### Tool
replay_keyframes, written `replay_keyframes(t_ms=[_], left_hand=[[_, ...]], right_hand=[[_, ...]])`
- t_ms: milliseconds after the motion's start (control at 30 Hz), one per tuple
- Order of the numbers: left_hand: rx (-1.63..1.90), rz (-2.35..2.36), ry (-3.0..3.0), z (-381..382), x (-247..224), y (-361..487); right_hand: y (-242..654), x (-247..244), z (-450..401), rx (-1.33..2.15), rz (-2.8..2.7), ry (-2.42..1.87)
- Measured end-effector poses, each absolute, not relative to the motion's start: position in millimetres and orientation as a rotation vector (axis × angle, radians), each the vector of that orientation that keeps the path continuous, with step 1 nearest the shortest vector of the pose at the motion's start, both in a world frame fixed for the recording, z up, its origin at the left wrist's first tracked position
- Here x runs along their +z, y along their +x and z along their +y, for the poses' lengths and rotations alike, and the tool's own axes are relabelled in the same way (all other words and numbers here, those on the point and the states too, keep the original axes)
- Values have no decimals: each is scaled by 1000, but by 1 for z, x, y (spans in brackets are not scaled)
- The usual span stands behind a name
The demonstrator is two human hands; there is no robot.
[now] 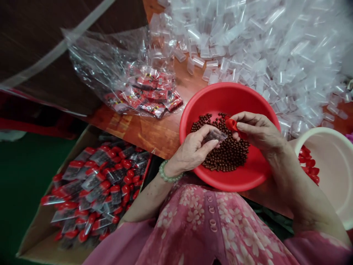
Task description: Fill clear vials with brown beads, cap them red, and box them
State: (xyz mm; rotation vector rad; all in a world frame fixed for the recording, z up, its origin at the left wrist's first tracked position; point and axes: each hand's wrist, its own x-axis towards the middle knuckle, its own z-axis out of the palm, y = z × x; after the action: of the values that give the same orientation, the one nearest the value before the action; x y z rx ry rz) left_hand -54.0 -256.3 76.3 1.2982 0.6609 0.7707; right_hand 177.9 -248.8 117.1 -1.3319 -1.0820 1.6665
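My left hand (197, 145) is closed around a small clear plastic container (216, 136) with dark contents, held tilted above the red basin (261, 173). Just to its right, my right hand (257, 130) pinches a red cap (231, 124), its hollow side turned towards the container. Cap and container are a short gap apart. Below both hands, many small round brown balls (228, 158) lie in the bottom of the basin. Part of the container is covered by the left fingers.
Many clear empty containers (248, 55) are heaped across the table's back. A clear bag holds red packets (157, 95) at back left. A cardboard box (35, 235) of red-capped containers (96, 187) stands lower left. At right, a white bucket (336, 176) contains red caps (307, 163).
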Motion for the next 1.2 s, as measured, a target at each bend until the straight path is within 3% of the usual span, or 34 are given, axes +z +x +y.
replay_keyframes(t_ms=[200,400,567,967,1200], left_hand=[[738,721,1455,-255,76,-55],[738,750,1465,-255,79,-54],[767,777,1475,-255,80,-54],[846,869,1692,-260,78,-58],[905,852,1793,-262,75,-55]], right_hand=[[159,121,-260,1670,-1266,-1343],[144,126,-272,1077,-1755,-1456],[140,134,-275,831,-2053,-1435],[122,95,-285,390,-1923,-1236],[120,91,-290,546,-1762,-1277]])
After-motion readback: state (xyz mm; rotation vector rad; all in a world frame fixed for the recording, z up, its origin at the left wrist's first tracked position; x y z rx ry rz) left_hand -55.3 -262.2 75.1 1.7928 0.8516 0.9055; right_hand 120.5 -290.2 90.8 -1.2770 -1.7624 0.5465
